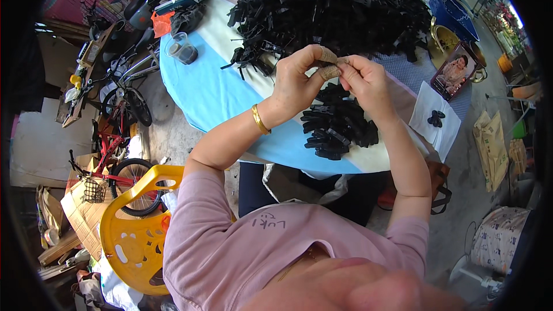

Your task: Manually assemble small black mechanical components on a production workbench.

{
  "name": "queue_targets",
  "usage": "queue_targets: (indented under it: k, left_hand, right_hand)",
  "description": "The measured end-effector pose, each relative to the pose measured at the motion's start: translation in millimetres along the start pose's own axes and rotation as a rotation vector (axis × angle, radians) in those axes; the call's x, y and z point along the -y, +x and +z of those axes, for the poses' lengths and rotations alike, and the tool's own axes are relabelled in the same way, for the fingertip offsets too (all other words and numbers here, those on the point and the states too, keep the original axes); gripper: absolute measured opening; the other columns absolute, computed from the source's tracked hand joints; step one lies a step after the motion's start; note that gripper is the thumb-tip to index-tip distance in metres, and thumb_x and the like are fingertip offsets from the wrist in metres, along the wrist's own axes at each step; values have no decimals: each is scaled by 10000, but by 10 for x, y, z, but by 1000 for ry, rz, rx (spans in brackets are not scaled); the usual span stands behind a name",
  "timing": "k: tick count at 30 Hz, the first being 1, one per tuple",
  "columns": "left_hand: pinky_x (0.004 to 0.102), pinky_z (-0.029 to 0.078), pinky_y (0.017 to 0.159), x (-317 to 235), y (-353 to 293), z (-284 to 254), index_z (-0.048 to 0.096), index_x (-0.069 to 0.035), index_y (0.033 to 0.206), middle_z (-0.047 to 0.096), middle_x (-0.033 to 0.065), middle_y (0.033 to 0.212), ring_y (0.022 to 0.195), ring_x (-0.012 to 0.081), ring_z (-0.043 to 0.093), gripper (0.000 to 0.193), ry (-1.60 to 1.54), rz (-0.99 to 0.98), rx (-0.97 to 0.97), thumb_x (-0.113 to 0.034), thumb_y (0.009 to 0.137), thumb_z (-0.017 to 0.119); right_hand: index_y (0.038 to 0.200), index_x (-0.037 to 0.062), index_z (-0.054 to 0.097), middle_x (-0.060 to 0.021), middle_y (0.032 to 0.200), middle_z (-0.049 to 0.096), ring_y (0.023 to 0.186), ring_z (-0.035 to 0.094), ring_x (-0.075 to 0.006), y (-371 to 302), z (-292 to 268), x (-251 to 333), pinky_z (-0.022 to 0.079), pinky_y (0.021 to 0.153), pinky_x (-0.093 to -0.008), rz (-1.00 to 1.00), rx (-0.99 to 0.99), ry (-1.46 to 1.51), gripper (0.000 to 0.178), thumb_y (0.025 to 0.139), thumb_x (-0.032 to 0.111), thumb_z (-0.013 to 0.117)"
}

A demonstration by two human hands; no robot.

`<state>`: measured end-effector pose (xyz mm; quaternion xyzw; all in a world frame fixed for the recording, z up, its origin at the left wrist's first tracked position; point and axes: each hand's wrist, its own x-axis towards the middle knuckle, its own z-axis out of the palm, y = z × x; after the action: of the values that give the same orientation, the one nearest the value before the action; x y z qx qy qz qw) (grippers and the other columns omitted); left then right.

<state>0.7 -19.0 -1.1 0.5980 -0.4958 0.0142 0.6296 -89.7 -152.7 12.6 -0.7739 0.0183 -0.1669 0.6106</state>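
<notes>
Head view: left hand [296, 80] and right hand [366, 80] raised together above table [201, 89], fingertips meeting, pinched on something small between them, too hidden to identify. Tan bandages wrapped around left fingers [328, 63]. Gold bracelet [260, 119] on left wrist. Just beneath hands, near table edge, small pile of black clips [340, 129]. Farther back, big heap of black clips [334, 6] across far side of table. Clear plastic cup [182, 48] at far left of table. Yellow plastic chair [135, 230] near left, red bicycle [118, 164] beside it. White sheet with two dark pieces [436, 118] at right.
</notes>
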Motion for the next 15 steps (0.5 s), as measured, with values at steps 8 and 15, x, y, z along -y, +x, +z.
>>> queue_targets:
  k: [8, 15]
  left_hand:
    - [296, 506, 665, -63, 36, 17, 394, -58, 1198, 634, 115, 870, 773, 224, 643, 628, 252, -56, -7, -57, 668, 730]
    - [303, 482, 789, -189, 101, -149, 375, -36, 1261, 585, 110, 1043, 917, 191, 603, 737, -32, -94, 301, -18, 631, 757]
  right_hand:
    - [888, 17, 611, 55, 635, 489, 564, 392, -5, 15, -50, 83, 323, 501, -146, -187, -94, -160, 179, 760, 120, 683]
    - [902, -5, 596, 23, 705, 568, 635, 482, -23, 16, -255, 66, 407, 579, -164, -108, 20, -70, 213, 718, 46, 691]
